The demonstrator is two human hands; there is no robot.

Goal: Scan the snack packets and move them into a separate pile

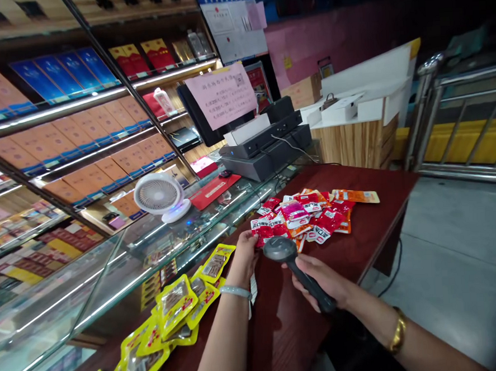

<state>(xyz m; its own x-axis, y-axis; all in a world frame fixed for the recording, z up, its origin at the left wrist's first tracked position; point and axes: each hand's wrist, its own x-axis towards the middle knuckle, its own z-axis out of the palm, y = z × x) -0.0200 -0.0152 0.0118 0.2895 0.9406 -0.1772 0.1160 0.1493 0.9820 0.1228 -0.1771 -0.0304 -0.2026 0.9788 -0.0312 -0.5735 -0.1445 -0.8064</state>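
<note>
My right hand is wrapped around the handle of a dark grey barcode scanner, its head tilted over the table toward my left hand. With fingers closed at the edge of a red-and-white snack packet, my left hand reaches the near left side of a pile of packets. That pile mixes red, white, orange and pink wrappers, lying loosely over each other. Left of my left forearm lies a row of yellow snack packets with see-through windows. A strip of white paper shows beside my left wrist.
The dark red table adjoins a glass display counter. On the counter are a white fan, a red mat and a monitor behind a pink sign. Metal railings rise at the right.
</note>
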